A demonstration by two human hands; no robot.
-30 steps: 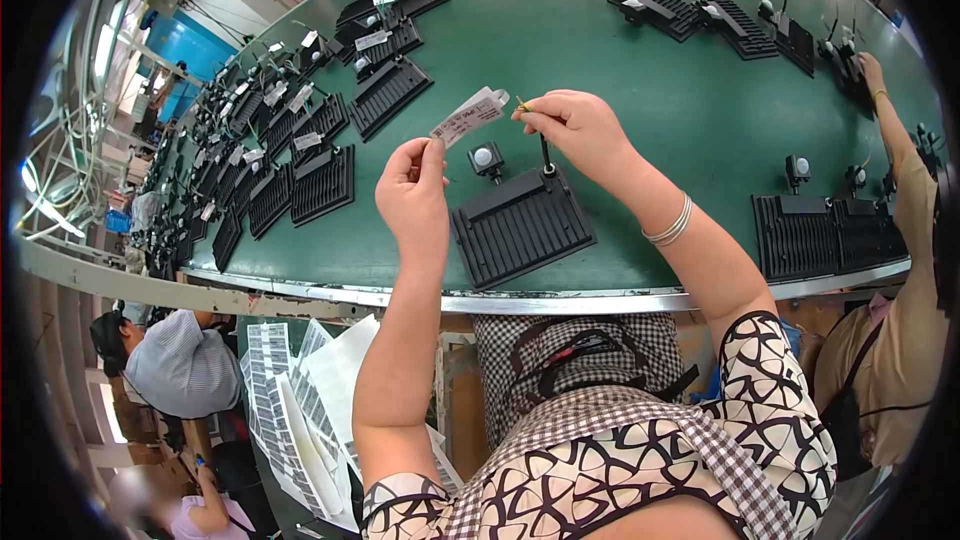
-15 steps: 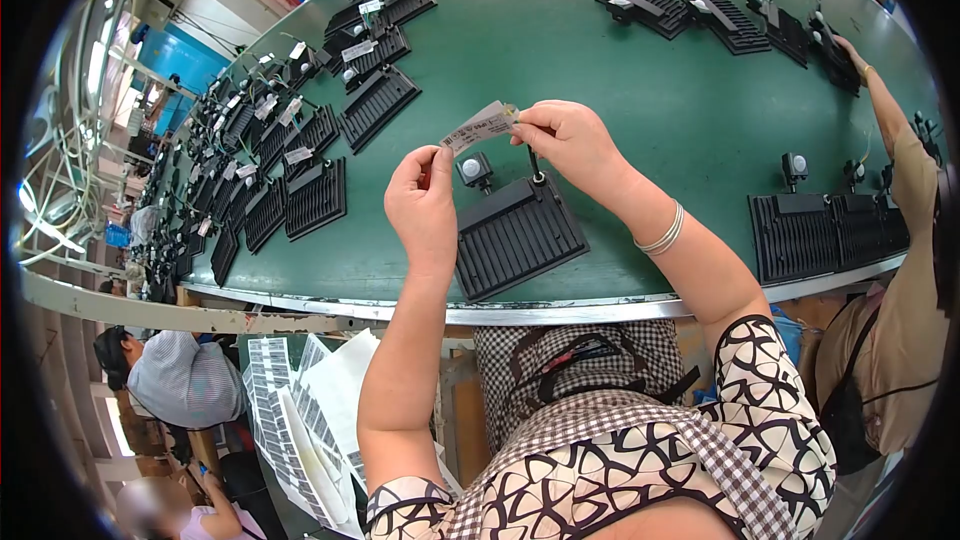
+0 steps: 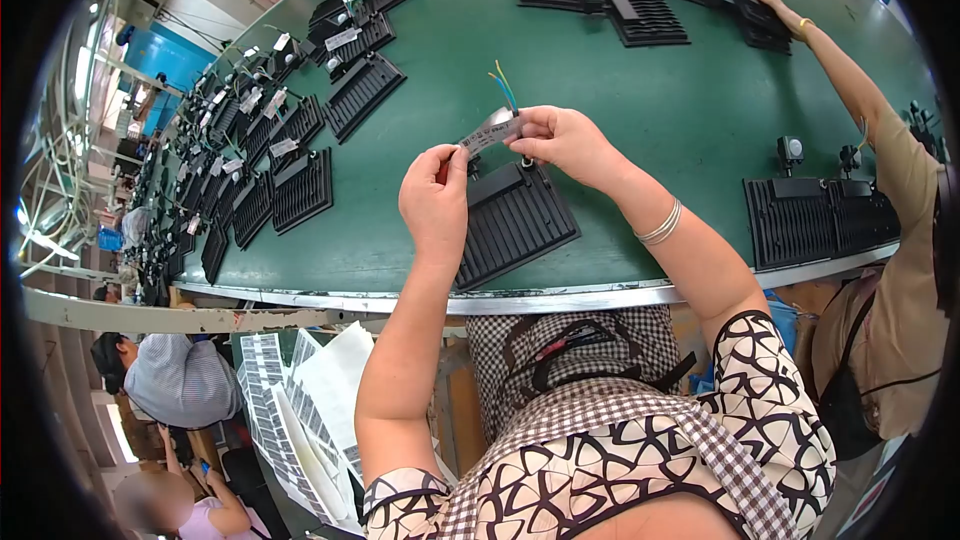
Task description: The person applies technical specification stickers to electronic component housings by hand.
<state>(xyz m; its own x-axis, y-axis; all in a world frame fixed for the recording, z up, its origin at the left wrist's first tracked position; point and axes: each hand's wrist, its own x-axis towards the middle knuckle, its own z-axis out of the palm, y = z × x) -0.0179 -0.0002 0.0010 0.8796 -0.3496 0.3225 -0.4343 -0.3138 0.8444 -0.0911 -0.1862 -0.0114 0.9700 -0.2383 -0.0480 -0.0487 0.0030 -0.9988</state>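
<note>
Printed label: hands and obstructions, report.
Left hand pinching one end of the label, right hand the other. Coloured wires poke up above it. No obstruction visible.

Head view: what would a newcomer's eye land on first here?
First, probably the printed label pinched between left hand and right hand, with coloured wires rising behind it and a black ribbed panel below. Next, the crowd of similar panels along the left of the green table, then a co-worker's hand on another panel at the far right.
</note>
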